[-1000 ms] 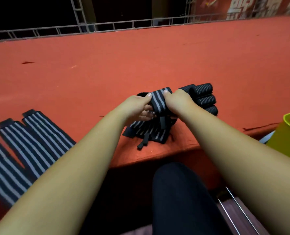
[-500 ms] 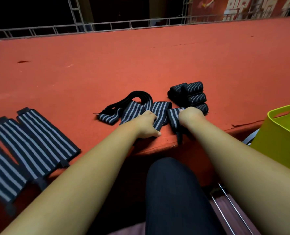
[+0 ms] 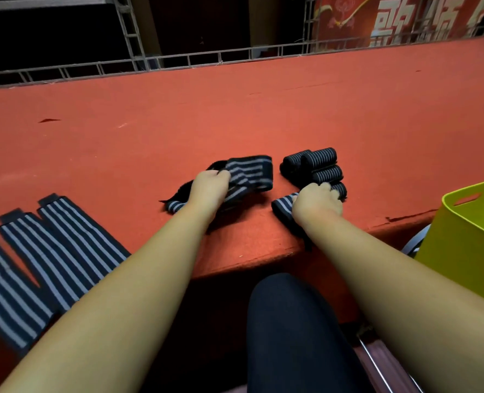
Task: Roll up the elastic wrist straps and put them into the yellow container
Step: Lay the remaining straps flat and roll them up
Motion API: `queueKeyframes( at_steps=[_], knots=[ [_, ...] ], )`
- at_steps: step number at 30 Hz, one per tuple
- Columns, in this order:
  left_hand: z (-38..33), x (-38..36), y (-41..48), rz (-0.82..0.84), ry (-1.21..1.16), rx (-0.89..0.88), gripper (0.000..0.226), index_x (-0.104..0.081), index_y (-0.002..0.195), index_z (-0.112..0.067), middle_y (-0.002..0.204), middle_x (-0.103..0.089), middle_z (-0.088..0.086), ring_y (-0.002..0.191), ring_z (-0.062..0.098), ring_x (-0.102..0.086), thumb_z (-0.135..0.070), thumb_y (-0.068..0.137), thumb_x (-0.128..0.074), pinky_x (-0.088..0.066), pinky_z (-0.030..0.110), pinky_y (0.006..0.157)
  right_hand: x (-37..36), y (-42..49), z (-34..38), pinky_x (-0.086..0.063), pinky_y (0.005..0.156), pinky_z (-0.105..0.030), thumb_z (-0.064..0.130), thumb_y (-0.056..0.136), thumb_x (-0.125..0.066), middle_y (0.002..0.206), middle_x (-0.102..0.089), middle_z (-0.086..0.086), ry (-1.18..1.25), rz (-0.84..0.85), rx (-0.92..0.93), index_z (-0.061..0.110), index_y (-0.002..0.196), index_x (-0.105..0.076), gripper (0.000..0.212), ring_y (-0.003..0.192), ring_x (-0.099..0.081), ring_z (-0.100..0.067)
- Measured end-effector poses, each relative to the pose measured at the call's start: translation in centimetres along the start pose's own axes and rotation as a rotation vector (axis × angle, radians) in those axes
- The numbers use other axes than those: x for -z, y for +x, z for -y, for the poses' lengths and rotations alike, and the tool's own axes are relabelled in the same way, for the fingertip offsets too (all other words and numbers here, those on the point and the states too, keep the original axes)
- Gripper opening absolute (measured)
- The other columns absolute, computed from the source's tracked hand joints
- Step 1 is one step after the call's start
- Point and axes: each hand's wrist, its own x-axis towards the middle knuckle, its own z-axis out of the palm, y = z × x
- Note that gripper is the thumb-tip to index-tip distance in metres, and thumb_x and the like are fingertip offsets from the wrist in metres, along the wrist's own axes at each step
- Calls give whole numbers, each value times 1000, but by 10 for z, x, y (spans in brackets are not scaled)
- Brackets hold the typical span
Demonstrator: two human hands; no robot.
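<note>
On the red tabletop (image 3: 235, 123), the left hand (image 3: 208, 188) has its grip clamped on a bunched, blurred strap (image 3: 249, 173); a black tail trails out to the left of the hand. The right hand (image 3: 317, 201) grips another strap end (image 3: 283, 205) by the near edge, fingers curled shut over it. Just behind that hand sits a pile of rolled straps (image 3: 317, 163). Flat straps (image 3: 51, 245) lie side by side at the far left. The yellow container (image 3: 467, 236) stands below the tabletop edge, at right, well apart from the hands.
</note>
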Motion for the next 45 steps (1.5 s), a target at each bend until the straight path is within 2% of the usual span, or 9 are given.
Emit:
queueKeyframes(
  at_steps=[3,9,14,22,26,30,33,40,45],
  knots=[
    [-18,12,-5,29,-237,66,14,-65,78,-16,67,-60,6,65,20,-54,-12,89,-57,-40,28,55,5,-11,5,-39,115,-51,49,101,-66,146,-49,-17,-18,-225,137,11,140,-56,55,138,-46,-42],
    [-37,26,-16,190,-453,47,15,-72,92,-12,85,-62,18,78,28,-61,-7,90,-58,-49,39,70,26,-32,64,-42,101,-25,13,104,-51,133,-64,-4,535,-10,572,27,148,-61,47,123,-61,-20],
    [-38,55,-19,389,-626,46,41,-76,122,1,96,-72,15,77,22,-73,-1,96,-43,-64,34,73,33,-37,81,-46,99,-23,31,107,-64,135,-72,7,569,34,648,28,146,-65,39,123,-65,-13],
    [-15,100,-19,583,-493,-116,68,-62,141,5,123,-66,26,106,31,-68,17,77,-43,-60,33,88,47,-38,96,-28,109,-15,37,106,-69,170,-43,6,254,192,860,31,170,-34,73,156,-40,-12],
    [-6,106,-21,508,-525,-99,63,-64,140,3,116,-69,24,95,30,-69,22,84,-41,-59,35,82,46,-44,105,-32,111,-22,45,101,-74,170,-41,5,184,263,899,36,171,-27,85,155,-39,-15],
    [0,111,-20,404,-503,-52,52,-62,140,5,108,-70,23,83,25,-70,21,95,-42,-59,30,68,39,-48,114,-36,124,-38,58,100,-68,170,-42,1,-31,102,944,30,169,-37,81,155,-40,-20],
    [1,113,-19,357,-427,-64,40,-74,118,-2,106,-71,21,93,28,-66,17,100,-44,-59,25,69,33,-60,121,-49,110,-40,53,103,-59,160,-53,3,-114,-17,985,26,164,-46,69,142,-54,-23],
    [-6,110,-21,259,-331,-22,38,-76,116,4,103,-75,21,97,25,-72,14,98,-44,-59,43,101,28,-73,135,-48,64,-39,46,104,-41,93,-70,-5,-223,-199,919,27,125,-71,41,86,-64,-35],
    [-15,110,-27,232,-213,-40,39,-79,114,-2,91,-73,13,84,24,-64,15,95,-49,-57,31,72,33,-76,138,-25,51,-34,36,102,-48,64,-51,-6,-62,-164,820,16,64,-53,43,68,-53,-34]
  ],
)
